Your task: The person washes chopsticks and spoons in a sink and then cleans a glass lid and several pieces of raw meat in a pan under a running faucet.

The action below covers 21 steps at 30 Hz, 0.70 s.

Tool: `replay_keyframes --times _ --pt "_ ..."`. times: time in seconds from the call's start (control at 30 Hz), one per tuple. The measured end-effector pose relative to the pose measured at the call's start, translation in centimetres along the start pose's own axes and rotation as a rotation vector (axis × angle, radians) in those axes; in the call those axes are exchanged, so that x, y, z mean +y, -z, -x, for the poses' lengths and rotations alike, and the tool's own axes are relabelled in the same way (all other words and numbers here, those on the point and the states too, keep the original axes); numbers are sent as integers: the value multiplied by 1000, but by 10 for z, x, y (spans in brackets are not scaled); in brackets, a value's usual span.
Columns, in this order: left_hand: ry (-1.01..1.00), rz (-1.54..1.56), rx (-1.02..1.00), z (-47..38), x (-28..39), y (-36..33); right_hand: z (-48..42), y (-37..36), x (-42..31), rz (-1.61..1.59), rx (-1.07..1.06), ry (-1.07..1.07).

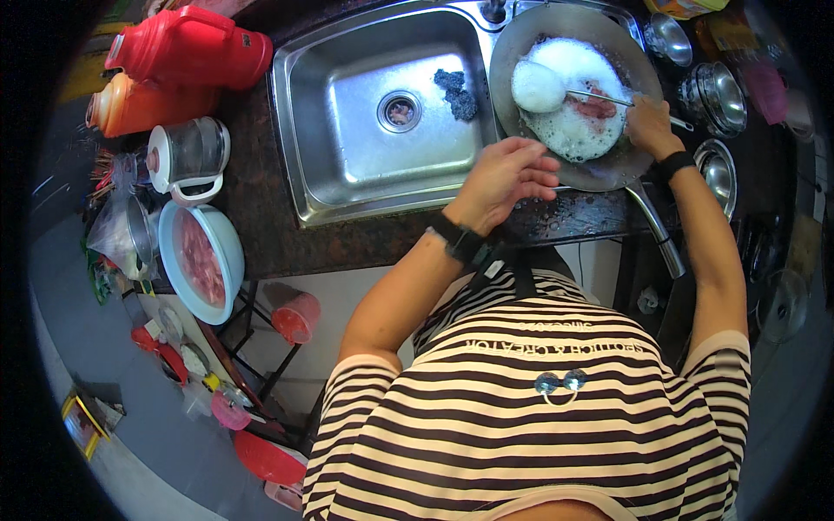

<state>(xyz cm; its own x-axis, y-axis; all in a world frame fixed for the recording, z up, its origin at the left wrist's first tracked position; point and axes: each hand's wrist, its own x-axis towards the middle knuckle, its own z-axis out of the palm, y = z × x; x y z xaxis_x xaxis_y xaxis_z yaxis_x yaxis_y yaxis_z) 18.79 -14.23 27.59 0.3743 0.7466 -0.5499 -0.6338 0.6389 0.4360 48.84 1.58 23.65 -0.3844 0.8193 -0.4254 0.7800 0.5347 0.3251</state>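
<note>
A metal wok (573, 172) full of foamy, soapy water rests over the right part of the sink unit, its long handle pointing towards me. My right hand (648, 127) grips the thin metal handle of a ladle (603, 97), whose bowl end lies in white suds. Something reddish shows through the foam beside it. My left hand (511, 179) is held over the front rim between basin and wok, fingers apart, holding nothing. Dark scouring pads (458, 96) lie in the stainless steel sink basin (339, 130), right of the drain strainer (399, 112), which has scraps in it.
Red (195, 49) and orange vacuum flasks (146, 104), a glass jug with white lid (189, 153) and a light-blue basin of raw meat (234, 260) stand left. Stacked metal bowls (717, 98) stand right of the wok. The wok's handle (658, 228) juts past the counter's front edge.
</note>
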Motion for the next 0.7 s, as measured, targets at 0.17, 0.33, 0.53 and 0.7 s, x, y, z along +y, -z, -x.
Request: replay_keyframes --times 0.17,0.33,0.53,0.7 --pt "-65 -149 84 -32 24 28 35 25 -7 -93 22 34" --pt "-56 -121 86 -42 47 44 67 15 -23 -486 81 64" --pt "98 -176 -11 -70 9 2 111 14 -67 -1236 -111 -5" --pt "115 -348 224 -89 -25 -15 120 81 -122 -2065 -440 24"
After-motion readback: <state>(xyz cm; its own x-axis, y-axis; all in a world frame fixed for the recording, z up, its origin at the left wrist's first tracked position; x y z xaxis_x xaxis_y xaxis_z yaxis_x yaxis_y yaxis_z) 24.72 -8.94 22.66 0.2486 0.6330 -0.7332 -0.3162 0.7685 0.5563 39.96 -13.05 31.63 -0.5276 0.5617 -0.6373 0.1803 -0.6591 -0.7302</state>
